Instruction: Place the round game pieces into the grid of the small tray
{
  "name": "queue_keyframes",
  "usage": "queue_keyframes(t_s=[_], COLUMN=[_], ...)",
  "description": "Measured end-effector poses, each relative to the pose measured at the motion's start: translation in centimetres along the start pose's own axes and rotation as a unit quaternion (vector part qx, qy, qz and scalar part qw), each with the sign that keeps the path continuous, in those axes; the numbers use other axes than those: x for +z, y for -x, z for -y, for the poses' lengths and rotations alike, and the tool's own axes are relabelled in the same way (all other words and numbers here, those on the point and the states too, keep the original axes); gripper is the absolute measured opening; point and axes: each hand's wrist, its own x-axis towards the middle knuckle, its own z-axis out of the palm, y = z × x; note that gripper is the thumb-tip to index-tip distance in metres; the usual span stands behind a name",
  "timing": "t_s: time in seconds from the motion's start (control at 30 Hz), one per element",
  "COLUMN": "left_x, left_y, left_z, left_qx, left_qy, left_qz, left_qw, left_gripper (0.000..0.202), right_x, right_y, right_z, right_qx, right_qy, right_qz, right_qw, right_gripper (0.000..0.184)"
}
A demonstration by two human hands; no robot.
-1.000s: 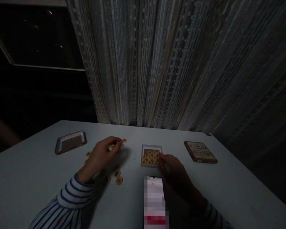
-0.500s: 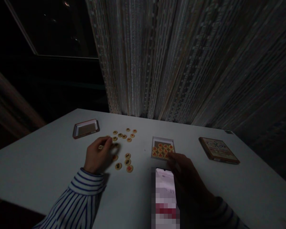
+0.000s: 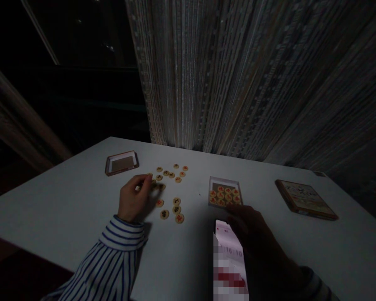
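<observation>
Closed over the left cluster of xiangqi pieces, my left hand (image 3: 134, 197) has its thumb and fingers curled together. Whatever is between its fingertips is too dark to tell. Round wooden pieces (image 3: 176, 210) with black or red characters lie face up beside it. My right hand (image 3: 253, 230) rests its bent fingertips at the near edge of a clear-walled box (image 3: 225, 182). Red-marked pieces (image 3: 221, 195) sit in rows in that box. The right thumb is in shadow, and what those fingers grip cannot be made out.
A lit phone (image 3: 230, 255) stands just left of my right hand, close to the box. An open tray (image 3: 122, 163) lies at the far left of the white table (image 3: 90, 200). On the right is a flat box with a printed picture (image 3: 305, 198). String curtains hang behind.
The whole view has shifted, carrying the table items rightward. A red piece beside my left hand shows more fully. My right fingertips sit slightly lower on the box edge. The phone's digits differ.
</observation>
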Motion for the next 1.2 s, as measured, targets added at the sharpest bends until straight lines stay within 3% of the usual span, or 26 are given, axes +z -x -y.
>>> queue_keyframes(t_s=[0.67,0.87,1.07,1.2], left_x=[-0.1,-0.3,-0.1,0.3], left_y=[0.0,0.3,0.7,1.4], left_z=[0.3,-0.3,-0.3,-0.9], left_qx=[0.015,0.040,0.226,0.290], left_qy=[-0.029,0.001,0.026,0.022], left_qz=[-0.002,0.104,0.227,0.289], left_qw=[0.999,0.994,0.947,0.912], left_gripper=[0.027,0.027,0.011,0.006], right_x=[-0.6,-0.6,-0.4,-0.5], right_y=[0.4,0.3,0.1,-0.1], right_z=[-0.7,-0.6,-0.7,-0.1], right_qx=[-0.033,-0.051,-0.059,-0.059], right_qy=[0.038,0.047,0.062,0.062], right_qz=[0.026,0.010,-0.025,-0.002], right_qw=[0.998,0.998,0.996,0.996], right_gripper=[0.031,0.034,0.031,0.033])
